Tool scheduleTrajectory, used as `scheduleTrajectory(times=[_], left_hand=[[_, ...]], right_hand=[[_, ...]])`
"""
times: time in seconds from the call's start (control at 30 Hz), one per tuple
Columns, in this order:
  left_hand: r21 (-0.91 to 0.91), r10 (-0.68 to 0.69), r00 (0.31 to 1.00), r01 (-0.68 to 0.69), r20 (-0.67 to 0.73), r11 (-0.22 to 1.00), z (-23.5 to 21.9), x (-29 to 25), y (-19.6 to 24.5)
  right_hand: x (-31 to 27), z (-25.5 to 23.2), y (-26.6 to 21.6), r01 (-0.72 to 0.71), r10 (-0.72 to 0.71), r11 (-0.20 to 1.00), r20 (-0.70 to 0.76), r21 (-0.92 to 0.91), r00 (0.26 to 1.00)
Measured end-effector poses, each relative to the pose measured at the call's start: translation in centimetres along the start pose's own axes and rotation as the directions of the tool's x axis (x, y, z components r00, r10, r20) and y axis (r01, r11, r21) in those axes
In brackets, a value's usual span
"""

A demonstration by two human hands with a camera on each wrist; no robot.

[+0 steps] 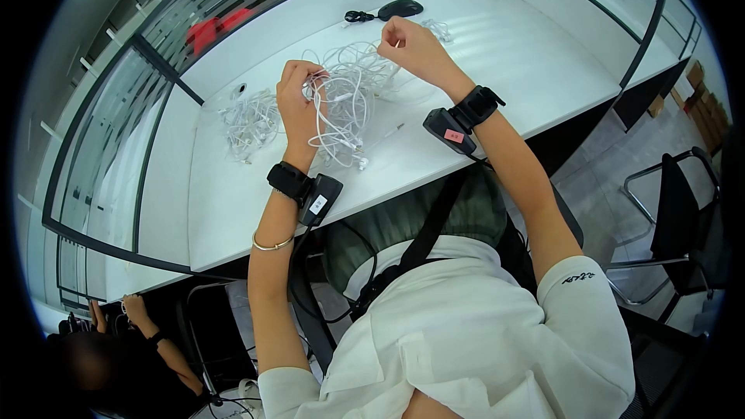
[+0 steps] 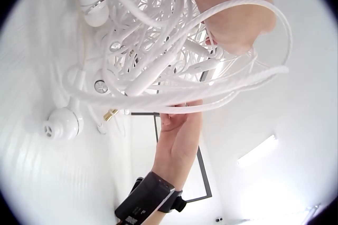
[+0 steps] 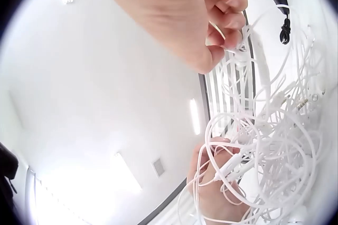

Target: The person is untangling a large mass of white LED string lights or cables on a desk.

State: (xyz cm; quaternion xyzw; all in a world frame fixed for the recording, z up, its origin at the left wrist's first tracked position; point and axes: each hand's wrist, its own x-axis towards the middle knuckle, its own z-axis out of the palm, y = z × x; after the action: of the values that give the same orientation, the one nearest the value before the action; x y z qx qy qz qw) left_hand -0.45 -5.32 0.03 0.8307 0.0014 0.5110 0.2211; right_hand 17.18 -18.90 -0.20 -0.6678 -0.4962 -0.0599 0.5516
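Note:
A loose tangle of white wired earphones (image 1: 353, 85) lies on the white desk. My left hand (image 1: 299, 101) holds part of it up, its fingers curled round the cables. Loops hang down beside the left wrist. Close by in the left wrist view are a white earbud (image 2: 64, 123) and a gold-tipped plug (image 2: 110, 115). My right hand (image 1: 419, 50) is raised at the far right side of the tangle. In the right wrist view, its thumb and fingertips (image 3: 232, 37) pinch a white earphone piece (image 3: 240, 53) with cable trailing into the tangle.
Another heap of white earphones (image 1: 250, 122) lies left of my left hand. Behind the tangle sits a black mouse (image 1: 400, 8) with its cable bundled. A small white coil (image 1: 438, 29) is at the right. Low partitions (image 1: 563, 12) border the desk. Another person's arm (image 1: 174, 357) shows at lower left.

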Motion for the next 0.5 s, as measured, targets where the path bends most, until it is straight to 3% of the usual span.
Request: scheduleTrajectory(times=[0.1, 0.23, 0.33, 0.5], left_hand=[[0.022, 0.008, 1.000, -0.008, -0.001, 1.000, 0.1, 0.0, -0.1], [0.020, 0.006, 1.000, -0.006, -0.002, 1.000, 0.1, 0.0, -0.1], [0.018, 0.006, 1.000, -0.006, -0.003, 1.000, 0.0, 0.0, 0.0], [-0.007, 0.005, 1.000, -0.005, -0.009, 1.000, 0.0, 0.1, 0.2]], right_hand=[[-0.1, -0.6, -0.6, -0.041, 0.043, 0.997, 0.015, -0.072, 0.999], [0.1, -0.2, 0.3, 0.061, -0.062, 0.998, -0.026, -0.031, 0.998], [0.0, -0.4, 0.1, -0.046, 0.032, 0.992, 0.119, 0.120, 0.992], [-0.4, -0.9, -0.7, -0.090, 0.070, 0.990, 0.175, 0.111, 0.982]])
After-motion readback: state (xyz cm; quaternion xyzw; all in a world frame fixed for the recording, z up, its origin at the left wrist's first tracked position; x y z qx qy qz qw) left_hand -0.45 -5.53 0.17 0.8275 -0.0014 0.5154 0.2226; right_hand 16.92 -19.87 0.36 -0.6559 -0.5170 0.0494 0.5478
